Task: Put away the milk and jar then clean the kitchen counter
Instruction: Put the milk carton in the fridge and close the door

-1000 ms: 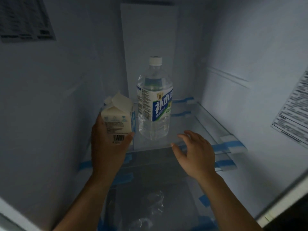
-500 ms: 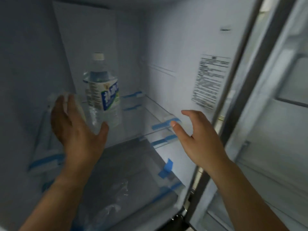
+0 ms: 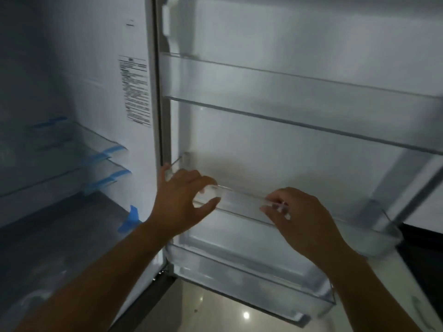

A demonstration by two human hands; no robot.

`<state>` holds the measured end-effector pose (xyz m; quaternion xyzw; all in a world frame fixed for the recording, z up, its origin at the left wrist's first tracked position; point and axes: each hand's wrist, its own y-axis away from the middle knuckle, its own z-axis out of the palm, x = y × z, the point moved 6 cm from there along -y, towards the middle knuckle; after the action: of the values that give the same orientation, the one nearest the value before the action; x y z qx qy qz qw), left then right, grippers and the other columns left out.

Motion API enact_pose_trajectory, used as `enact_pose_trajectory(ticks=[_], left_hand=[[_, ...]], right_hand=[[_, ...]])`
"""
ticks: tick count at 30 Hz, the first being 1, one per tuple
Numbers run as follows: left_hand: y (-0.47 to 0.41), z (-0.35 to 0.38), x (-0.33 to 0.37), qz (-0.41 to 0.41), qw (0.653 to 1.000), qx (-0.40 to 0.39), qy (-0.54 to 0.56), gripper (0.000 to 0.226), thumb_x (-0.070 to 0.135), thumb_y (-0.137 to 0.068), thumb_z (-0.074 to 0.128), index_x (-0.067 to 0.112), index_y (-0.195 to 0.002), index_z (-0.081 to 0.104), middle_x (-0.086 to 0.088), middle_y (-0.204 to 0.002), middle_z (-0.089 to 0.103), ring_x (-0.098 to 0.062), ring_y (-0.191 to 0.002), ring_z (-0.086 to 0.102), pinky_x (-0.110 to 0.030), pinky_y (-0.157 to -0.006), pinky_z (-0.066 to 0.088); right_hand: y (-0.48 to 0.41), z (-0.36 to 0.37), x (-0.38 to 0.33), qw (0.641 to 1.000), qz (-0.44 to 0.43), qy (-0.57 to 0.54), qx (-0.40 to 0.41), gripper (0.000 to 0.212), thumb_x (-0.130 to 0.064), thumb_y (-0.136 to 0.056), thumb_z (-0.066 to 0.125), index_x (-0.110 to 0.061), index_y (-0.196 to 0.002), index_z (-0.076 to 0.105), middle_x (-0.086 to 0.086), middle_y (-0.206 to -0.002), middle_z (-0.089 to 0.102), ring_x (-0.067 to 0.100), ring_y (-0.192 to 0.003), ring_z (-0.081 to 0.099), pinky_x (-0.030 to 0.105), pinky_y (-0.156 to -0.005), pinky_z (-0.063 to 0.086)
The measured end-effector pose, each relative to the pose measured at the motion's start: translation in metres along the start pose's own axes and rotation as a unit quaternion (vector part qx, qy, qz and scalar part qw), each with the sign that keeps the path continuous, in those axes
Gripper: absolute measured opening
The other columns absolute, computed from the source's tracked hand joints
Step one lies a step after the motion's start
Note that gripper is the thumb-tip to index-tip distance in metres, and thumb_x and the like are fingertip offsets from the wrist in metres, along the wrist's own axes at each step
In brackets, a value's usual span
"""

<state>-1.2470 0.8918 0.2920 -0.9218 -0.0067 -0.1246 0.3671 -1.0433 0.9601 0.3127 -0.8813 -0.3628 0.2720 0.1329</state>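
Starting at the left, the open fridge (image 3: 72, 68) shows two glass shelves (image 3: 72, 149), one just under the other, their right ends stuck down with blue tape (image 3: 117, 149). More tape sits at the front edge of the grey deck below. A printed label (image 3: 135, 92) is on the fridge's right inner wall, just beside the door frame. Neither milk nor jar shows in this view, so I cannot tell where they are.

Right of the frame the door (image 3: 287, 32) stands open with three clear bins: a top bin (image 3: 287, 92), a middle bin (image 3: 242, 200) and a bottom bin (image 3: 239, 271). The left hand (image 3: 177, 202) grasps the middle bin's left end, fingers curled over the rim and thumb in front of the wall. The right hand (image 3: 304, 221) grasps the same rim farther right, fingers hooked over it. Glossy floor (image 3: 227, 312) shows below the bottom bin.
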Motion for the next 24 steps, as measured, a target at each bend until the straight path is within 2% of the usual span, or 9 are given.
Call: enact_pose_trajectory(ticks=[4,6,9,13,17,20,22,24], left_hand=[[0.002,0.006,0.0,-0.005,1.0,0.002,-0.004,0.036,0.057,-0.079,0.051,0.03,-0.098,0.066,0.009,-0.077,0.062,-0.018,-0.084,0.062,-0.056,-0.105,0.022],[0.003,0.006,0.001,-0.001,1.0,0.003,-0.002,0.037,0.057,-0.079,0.05,0.029,-0.097,0.066,0.009,-0.076,0.062,-0.019,-0.084,0.062,-0.055,-0.106,0.021],[0.004,0.002,-0.002,0.007,1.0,0.014,-0.005,0.039,0.057,-0.079,0.051,0.026,-0.096,0.066,0.007,-0.077,0.062,-0.021,-0.085,0.062,-0.053,-0.104,0.021],[0.011,-0.001,-0.007,0.035,0.999,0.014,-0.014,0.041,0.055,-0.081,0.049,0.021,-0.095,0.066,0.003,-0.082,0.064,-0.025,-0.087,0.061,-0.056,-0.102,0.023],[0.019,-0.019,-0.021,0.082,0.996,-0.002,0.033,0.049,0.057,-0.086,0.038,0.017,-0.098,0.064,0.0,-0.086,0.064,-0.026,-0.091,0.062,-0.054,-0.101,0.023],[0.027,-0.035,-0.034,0.111,0.991,-0.01,0.068,0.053,0.056,-0.09,0.03,0.013,-0.095,0.062,0.0,-0.087,0.06,-0.026,-0.09,0.06,-0.053,-0.099,0.025],[0.031,-0.04,-0.045,0.106,0.991,-0.019,0.083,0.049,0.052,-0.088,0.033,0.012,-0.093,0.061,-0.001,-0.088,0.059,-0.028,-0.092,0.058,-0.052,-0.098,0.025],[0.034,-0.043,-0.055,0.093,0.99,-0.032,0.102,0.05,0.05,-0.086,0.034,0.009,-0.092,0.061,-0.008,-0.093,0.061,-0.031,-0.096,0.057,-0.052,-0.096,0.028]], right_hand=[[0.023,-0.01,0.015,0.998,-0.008,0.038,0.051,0.017,-0.03,-0.088,0.06,-0.021,-0.101,0.065,-0.01,-0.082,0.063,0.01,-0.071,0.058,0.031,-0.073,0.048],[0.029,-0.015,0.019,0.997,0.004,0.03,0.074,0.016,-0.029,-0.087,0.062,-0.02,-0.098,0.067,-0.008,-0.08,0.065,0.01,-0.068,0.058,0.034,-0.071,0.05],[0.033,-0.017,0.014,0.994,0.018,0.019,0.107,0.014,-0.029,-0.084,0.065,-0.018,-0.092,0.068,-0.005,-0.079,0.067,0.012,-0.066,0.058,0.032,-0.071,0.046],[0.049,-0.009,-0.008,0.985,0.025,0.061,0.16,0.013,-0.024,-0.084,0.067,-0.015,-0.093,0.068,-0.001,-0.079,0.068,0.017,-0.069,0.06,0.026,-0.073,0.034],[0.073,-0.003,-0.046,0.974,0.048,0.11,0.194,0.012,-0.018,-0.082,0.069,-0.013,-0.094,0.068,0.001,-0.081,0.069,0.02,-0.069,0.061,0.028,-0.073,0.031],[0.09,0.008,-0.084,0.969,0.067,0.158,0.178,0.019,-0.017,-0.085,0.065,-0.012,-0.103,0.067,0.003,-0.089,0.069,0.021,-0.077,0.061,0.027,-0.075,0.03],[0.103,0.014,-0.106,0.968,0.08,0.174,0.165,0.024,-0.017,-0.088,0.061,-0.015,-0.111,0.065,0.002,-0.095,0.07,0.021,-0.083,0.061,0.026,-0.077,0.028],[0.117,0.014,-0.127,0.964,0.096,0.182,0.167,0.026,-0.017,-0.088,0.061,-0.017,-0.114,0.065,0.001,-0.095,0.071,0.022,-0.083,0.062,0.026,-0.077,0.033]])
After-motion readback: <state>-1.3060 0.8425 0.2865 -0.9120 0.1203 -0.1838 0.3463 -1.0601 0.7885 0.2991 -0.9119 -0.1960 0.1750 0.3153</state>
